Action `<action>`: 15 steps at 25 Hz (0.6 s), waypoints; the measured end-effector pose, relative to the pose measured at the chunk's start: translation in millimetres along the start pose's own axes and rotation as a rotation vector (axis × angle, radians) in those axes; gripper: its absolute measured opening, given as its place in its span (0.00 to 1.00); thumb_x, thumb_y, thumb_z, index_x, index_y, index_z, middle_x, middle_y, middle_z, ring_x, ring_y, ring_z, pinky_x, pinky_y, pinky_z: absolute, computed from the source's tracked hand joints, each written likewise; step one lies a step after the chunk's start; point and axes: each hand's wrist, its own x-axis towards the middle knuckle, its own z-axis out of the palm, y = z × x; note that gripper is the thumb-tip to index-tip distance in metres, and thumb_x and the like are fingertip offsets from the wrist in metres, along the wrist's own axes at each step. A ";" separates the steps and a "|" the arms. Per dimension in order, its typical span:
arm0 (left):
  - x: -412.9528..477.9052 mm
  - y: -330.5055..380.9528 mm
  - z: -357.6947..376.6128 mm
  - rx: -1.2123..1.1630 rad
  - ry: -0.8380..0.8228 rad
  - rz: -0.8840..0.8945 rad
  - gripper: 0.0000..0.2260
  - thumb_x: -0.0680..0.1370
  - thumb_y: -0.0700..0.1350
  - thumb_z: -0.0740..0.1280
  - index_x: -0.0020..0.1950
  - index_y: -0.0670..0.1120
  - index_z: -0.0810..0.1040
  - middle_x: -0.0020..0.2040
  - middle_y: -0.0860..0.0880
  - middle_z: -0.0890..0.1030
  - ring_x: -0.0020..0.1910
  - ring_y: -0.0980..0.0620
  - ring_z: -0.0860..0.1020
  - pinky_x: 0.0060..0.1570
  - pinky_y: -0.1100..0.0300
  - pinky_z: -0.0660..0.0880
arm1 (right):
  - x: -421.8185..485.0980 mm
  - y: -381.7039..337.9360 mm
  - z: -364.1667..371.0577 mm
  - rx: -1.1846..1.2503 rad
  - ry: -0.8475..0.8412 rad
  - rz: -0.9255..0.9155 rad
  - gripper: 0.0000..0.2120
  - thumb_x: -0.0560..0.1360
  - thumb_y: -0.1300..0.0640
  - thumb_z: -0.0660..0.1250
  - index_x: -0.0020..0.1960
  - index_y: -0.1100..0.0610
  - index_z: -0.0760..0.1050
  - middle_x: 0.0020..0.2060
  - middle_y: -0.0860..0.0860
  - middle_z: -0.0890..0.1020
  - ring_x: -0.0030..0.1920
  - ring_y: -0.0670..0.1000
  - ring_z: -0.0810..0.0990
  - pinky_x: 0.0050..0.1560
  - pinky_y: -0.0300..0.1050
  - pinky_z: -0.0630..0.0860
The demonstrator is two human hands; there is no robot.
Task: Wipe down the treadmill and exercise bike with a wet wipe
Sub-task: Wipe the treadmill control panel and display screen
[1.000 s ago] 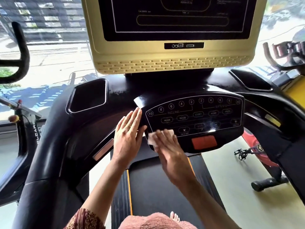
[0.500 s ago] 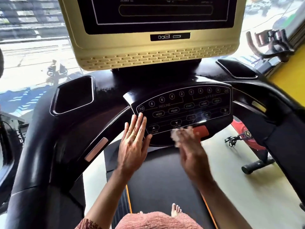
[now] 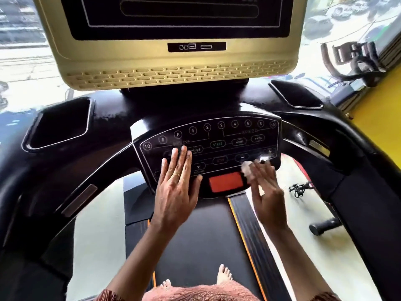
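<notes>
Two hands on the treadmill control panel [image 3: 227, 135]: left hand [image 3: 175, 187] lies flat, fingers [image 3: 180, 157] straight; right hand [image 3: 267, 192] — blurred — covers the wet wipe [image 3: 247, 168] at the panel's lower right, pinched or merely pressed I cannot tell; limp, thin, damp stuff — likely best bunched, not held by one corner.

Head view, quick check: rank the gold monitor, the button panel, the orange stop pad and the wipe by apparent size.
1. gold monitor, largest though cropped by the frame.
2. button panel.
3. orange stop pad.
4. wipe, blurred and mostly under the right hand, so its extent is unsure.
</notes>
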 end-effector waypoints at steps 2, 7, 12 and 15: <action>2.5 14.8 9.1 0.030 -0.013 -0.010 0.25 0.80 0.50 0.58 0.73 0.37 0.64 0.75 0.42 0.63 0.76 0.46 0.56 0.75 0.51 0.51 | 0.3 -8.4 5.2 0.056 0.028 0.074 0.20 0.82 0.54 0.54 0.67 0.65 0.71 0.68 0.56 0.71 0.72 0.60 0.65 0.72 0.59 0.58; 16.8 39.9 26.7 0.078 -0.023 -0.039 0.27 0.80 0.51 0.58 0.74 0.37 0.62 0.75 0.42 0.61 0.76 0.46 0.56 0.75 0.51 0.49 | 1.3 10.8 -1.8 0.108 -0.144 -0.238 0.19 0.81 0.58 0.56 0.68 0.63 0.71 0.69 0.55 0.71 0.73 0.54 0.63 0.73 0.56 0.59; 25.3 48.0 33.2 0.195 -0.043 -0.092 0.29 0.80 0.53 0.56 0.75 0.37 0.59 0.76 0.41 0.58 0.76 0.46 0.54 0.75 0.53 0.48 | 43.6 24.7 -4.3 0.153 -0.046 0.132 0.24 0.83 0.50 0.51 0.74 0.63 0.61 0.74 0.51 0.58 0.76 0.47 0.48 0.76 0.53 0.50; 24.8 46.9 32.9 0.205 -0.049 -0.080 0.29 0.80 0.53 0.56 0.75 0.37 0.60 0.76 0.41 0.58 0.76 0.46 0.54 0.75 0.53 0.48 | 29.7 -2.6 10.0 0.061 -0.265 -0.277 0.22 0.82 0.58 0.55 0.75 0.60 0.60 0.75 0.53 0.60 0.77 0.51 0.53 0.76 0.50 0.49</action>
